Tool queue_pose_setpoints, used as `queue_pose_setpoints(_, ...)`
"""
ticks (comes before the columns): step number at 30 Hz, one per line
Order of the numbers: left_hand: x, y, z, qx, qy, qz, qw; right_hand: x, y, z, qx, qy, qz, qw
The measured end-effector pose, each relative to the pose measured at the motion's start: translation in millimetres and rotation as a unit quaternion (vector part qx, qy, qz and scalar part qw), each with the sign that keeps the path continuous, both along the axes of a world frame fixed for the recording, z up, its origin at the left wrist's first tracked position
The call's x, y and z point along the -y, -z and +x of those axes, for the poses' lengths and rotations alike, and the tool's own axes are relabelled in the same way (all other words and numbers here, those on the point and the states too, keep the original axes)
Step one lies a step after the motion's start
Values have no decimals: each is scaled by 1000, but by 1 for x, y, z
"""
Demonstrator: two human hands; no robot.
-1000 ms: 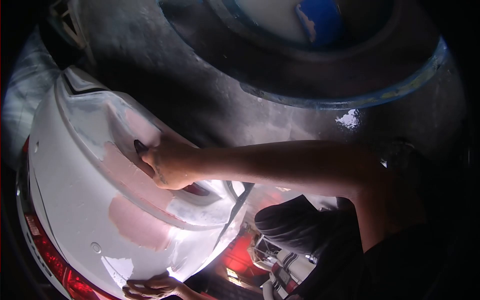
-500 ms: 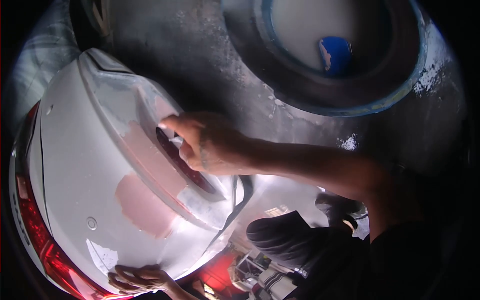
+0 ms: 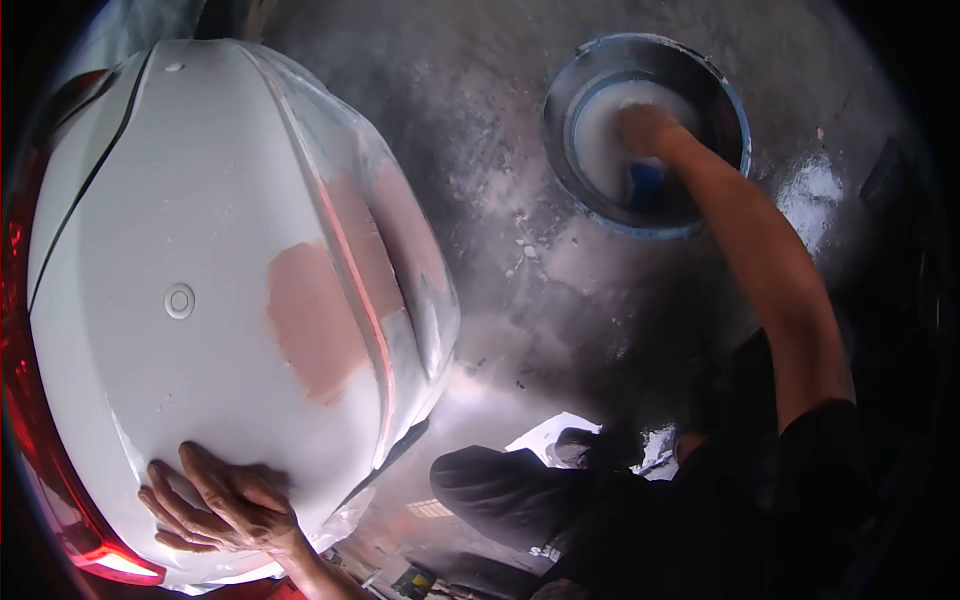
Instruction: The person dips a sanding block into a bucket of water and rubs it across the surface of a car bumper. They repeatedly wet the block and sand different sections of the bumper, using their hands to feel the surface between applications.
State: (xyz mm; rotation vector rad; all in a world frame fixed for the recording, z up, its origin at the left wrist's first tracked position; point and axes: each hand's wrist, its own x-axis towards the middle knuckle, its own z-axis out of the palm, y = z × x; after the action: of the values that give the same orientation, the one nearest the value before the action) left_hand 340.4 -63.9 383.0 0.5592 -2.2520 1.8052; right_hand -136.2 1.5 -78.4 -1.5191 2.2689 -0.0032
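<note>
My left hand (image 3: 225, 505) lies flat on the white car bumper (image 3: 215, 190), its fingers spread and nothing in them. Beside it, toward the bumper's edge, a dull pink filler patch (image 3: 315, 325) shows on the paint, and a pink strip (image 3: 365, 230) runs along the body crease. My right hand (image 3: 650, 130) reaches down into a dark round tub (image 3: 730, 110) of cloudy whitish water (image 3: 600, 115). Its fingers are hidden, so whether it holds something cannot be made out. Close below that hand in the tub is a blue object (image 3: 645, 185).
A round sensor (image 3: 179, 301) is set in the bumper, and a red tail light (image 3: 20, 400) runs down the left edge. The grey floor (image 3: 500, 250) has white smears and crumbs. My dark-clothed knee (image 3: 490, 490) is below the tub.
My right hand has left the bumper's edge and gone into the tub. My left hand still rests on the bumper, now with fingers spread wider. The view has shifted.
</note>
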Motion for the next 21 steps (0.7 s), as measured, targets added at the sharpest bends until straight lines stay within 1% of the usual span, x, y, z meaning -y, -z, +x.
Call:
queue_pose_setpoints(1, -1, 0, 0, 6, -14, 1, 1000, -5, 22, -3, -8, -16, 1, 1000)
queue_pose_setpoints(2, -4, 0, -1, -2, -23, 2, 1000, -2, 58, -13, -14, -21, 1, 1000)
queue_pose_setpoints(3, -5, 0, 1, -11, -33, 7, 999, 4, 96, -27, 44, -73, 13, 996)
queue_pose_setpoints(4, -3, -2, 2, -20, -13, 18, 1000, 7, 108, -40, 99, -121, 25, 987)
queue_pose_setpoints(5, 0, 0, 1, -36, 9, 25, 999, 10, 83, -43, 85, -119, 22, 989)
queue_pose_setpoints(6, 1, -1, 3, -45, 9, 25, 999, 8, 47, -28, 266, 82, -23, 960)
queue_pose_setpoints(7, 0, -1, 5, -45, -2, 25, 999, 5, 11, -10, 427, 277, -67, 858)
queue_pose_setpoints(8, 0, 0, 6, -46, -11, 24, 999, 8, -18, -1, 557, 298, -106, 768)
queue_pose_setpoints(9, 1, 0, 6, -53, -9, 28, 998, 11, -47, 12, 673, 311, -144, 655)
queue_pose_setpoints(11, 0, 0, 7, -53, -6, 31, 998, 23, -124, 66, 723, 331, -249, 553)
queue_pose_setpoints(12, 0, 2, 7, -63, -3, 31, 998, 37, -151, 97, 734, 325, -297, 518)
queue_pose_setpoints(13, -1, 1, 6, -63, -6, 38, 997, 55, -174, 127, 733, 309, -331, 507)
queue_pose_setpoints(14, -2, 0, 5, -64, -9, 43, 997, 81, -179, 159, 741, 285, -387, 468)
queue_pose_setpoints(15, -3, -1, 5, -68, -3, 42, 997, 116, -170, 196, 559, 251, -492, 618)
queue_pose_setpoints(16, -4, -1, 4, -69, -8, 46, 997, 121, -203, 225, 532, 263, -485, 643)
queue_pose_setpoints(18, -8, -2, 0, -62, -13, 66, 996, 124, -226, 294, 472, 242, -545, 650)
queue_pose_setpoints(19, -10, -3, 0, -65, -10, 67, 996, 112, -224, 314, 468, 243, -546, 651)
queue_pose_setpoints(21, -9, -2, 1, -67, -15, 65, 996, 93, -220, 340, 379, 178, -666, 617)
